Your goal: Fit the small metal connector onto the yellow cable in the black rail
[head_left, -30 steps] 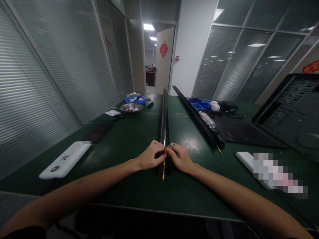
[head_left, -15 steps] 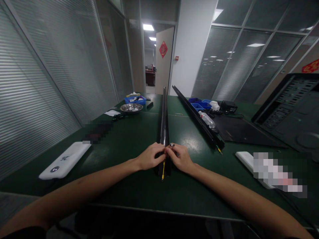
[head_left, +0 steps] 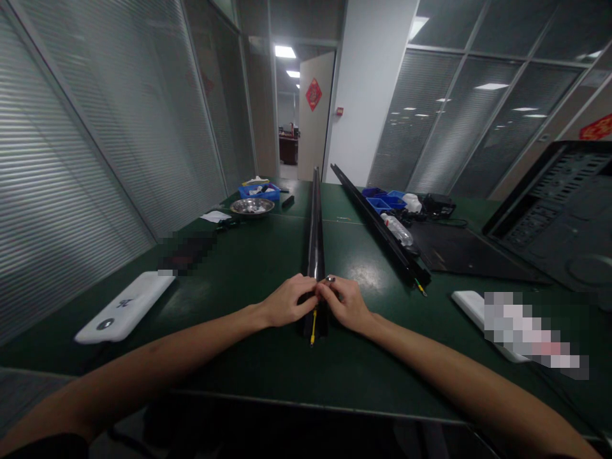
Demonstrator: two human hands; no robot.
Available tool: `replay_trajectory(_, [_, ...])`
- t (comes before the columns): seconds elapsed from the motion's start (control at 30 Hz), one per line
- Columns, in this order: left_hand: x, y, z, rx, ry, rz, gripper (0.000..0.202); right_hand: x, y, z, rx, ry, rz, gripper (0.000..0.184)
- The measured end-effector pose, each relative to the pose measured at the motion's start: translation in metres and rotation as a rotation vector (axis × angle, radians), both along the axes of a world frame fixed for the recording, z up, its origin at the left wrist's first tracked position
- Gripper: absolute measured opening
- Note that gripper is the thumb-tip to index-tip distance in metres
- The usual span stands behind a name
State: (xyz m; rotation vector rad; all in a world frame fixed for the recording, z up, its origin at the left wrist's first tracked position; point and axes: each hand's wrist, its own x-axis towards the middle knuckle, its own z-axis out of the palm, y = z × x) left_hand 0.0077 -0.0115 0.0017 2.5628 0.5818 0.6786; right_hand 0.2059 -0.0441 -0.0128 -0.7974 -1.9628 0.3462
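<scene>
A long black rail (head_left: 315, 236) lies lengthwise on the green table, its near end below my hands. Over that end, my left hand (head_left: 291, 299) and my right hand (head_left: 347, 303) meet, fingertips pinched together. What the fingertips hold is too small and too covered to make out. A short yellow wire (head_left: 313, 326) with a ring terminal comes out beneath the fingers and lies along the rail's end. A ring shows on a right-hand finger. To the right, a second black rail (head_left: 377, 223) lies at a slant, with a yellow-green wire (head_left: 421, 287) at its near end.
A white device (head_left: 127, 306) lies left, another (head_left: 478, 319) right, partly pixelated. At the back left stand a metal bowl (head_left: 252, 208) and a blue basket (head_left: 259, 192). Blue bins (head_left: 388, 201), a plastic bottle (head_left: 398, 229), a black panel (head_left: 466, 248) and a black metal case (head_left: 564, 217) are right.
</scene>
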Motion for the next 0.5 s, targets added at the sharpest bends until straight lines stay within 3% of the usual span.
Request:
replay_trajectory(0.37, [0.0001, -0.0029, 0.0033, -0.003, 0.007, -0.012, 0.018, 0.0010, 0.0007, -0.0029, 0.013, 0.000, 0.007, 0.027])
replay_trajectory(0.5, [-0.0014, -0.0045, 0.0043, 0.030, -0.167, 0.084, 0.014, 0.0017, 0.0011, -0.0039, 0.015, 0.000, 0.000, 0.025])
